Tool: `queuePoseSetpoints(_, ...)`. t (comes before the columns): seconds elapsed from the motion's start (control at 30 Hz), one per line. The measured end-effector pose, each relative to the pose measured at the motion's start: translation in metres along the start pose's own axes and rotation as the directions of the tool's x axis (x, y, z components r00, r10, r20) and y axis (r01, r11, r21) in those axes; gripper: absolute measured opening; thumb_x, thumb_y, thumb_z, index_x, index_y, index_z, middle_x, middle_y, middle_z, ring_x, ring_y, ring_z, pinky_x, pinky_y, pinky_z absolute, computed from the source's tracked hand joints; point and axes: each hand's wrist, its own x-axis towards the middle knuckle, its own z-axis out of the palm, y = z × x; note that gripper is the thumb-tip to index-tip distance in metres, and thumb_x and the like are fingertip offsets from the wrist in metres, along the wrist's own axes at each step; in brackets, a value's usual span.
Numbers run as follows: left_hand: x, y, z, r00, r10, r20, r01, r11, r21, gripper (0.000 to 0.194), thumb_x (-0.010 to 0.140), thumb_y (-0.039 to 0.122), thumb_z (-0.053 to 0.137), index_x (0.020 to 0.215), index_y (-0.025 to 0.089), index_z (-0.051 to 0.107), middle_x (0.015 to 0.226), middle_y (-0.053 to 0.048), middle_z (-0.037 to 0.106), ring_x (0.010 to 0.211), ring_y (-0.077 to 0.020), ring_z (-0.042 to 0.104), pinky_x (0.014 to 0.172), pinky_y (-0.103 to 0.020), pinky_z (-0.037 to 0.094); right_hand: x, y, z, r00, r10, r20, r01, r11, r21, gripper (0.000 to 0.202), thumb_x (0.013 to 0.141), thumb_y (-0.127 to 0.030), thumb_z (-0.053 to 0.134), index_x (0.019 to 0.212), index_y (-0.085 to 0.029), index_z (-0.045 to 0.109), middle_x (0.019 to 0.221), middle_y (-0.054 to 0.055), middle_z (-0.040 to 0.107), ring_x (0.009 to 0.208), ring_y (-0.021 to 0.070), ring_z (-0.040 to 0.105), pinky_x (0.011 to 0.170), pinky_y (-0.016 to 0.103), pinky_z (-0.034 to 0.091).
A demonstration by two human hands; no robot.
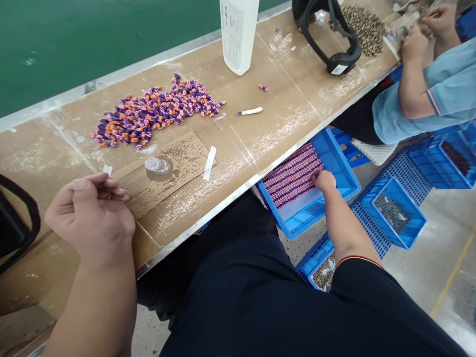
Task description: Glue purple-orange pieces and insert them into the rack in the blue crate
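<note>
My left hand [92, 213] is raised over the near left of the table, palm up. Its fingers are curled in with the thumb against them; whether anything is between them cannot be made out. Just above its index fingertip shows a small white scrap [107, 170]. My right hand [326, 180] reaches down into a blue crate [344, 176], fingertips pinched at the right end of neat rows of small purple, pink and orange pieces [292, 176]. What those fingertips hold is hidden. A heap of similar loose pieces [156, 111] lies on the table.
A small clear cup [158, 166] stands on wet-spotted cardboard [186, 153], beside a white strip [209, 163]. Farther off are a craft knife [249, 112], one loose piece [263, 88], a white bottle [239, 37] and a black headset [330, 37]. A co-worker's hands [416, 42] work at the right.
</note>
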Motion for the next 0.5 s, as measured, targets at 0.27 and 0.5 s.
queuePoseSetpoints(0.27,0.001,-0.008,-0.006,0.999,0.038,0.034,-0.038,0.999,-0.019,0.030,0.060,0.048,0.073,0.062,0.021,0.060,0.055,0.000,0.050,0.045,-0.0111,0.044,0.037,-0.021,0.030,0.002,0.002,0.004,0.997,0.067,-0.033,-0.065,0.997,0.051,0.036,0.106,-0.031,0.061,0.126,-0.017,0.088,0.128,0.021,0.085,0.120,0.0354,0.082,0.098,0.039,0.064)
queuePoseSetpoints(0.5,0.003,-0.007,-0.006,0.999,0.035,0.019,-0.035,0.999,-0.009,0.026,0.061,0.046,0.069,0.062,0.021,0.060,0.056,0.000,0.050,0.048,-0.0113,0.045,0.039,-0.020,0.029,0.002,0.028,-0.001,0.983,0.161,-0.088,-0.151,0.982,0.109,0.043,0.107,-0.029,0.055,0.131,-0.013,0.087,0.126,0.024,0.086,0.120,0.0380,0.082,0.101,0.042,0.064)
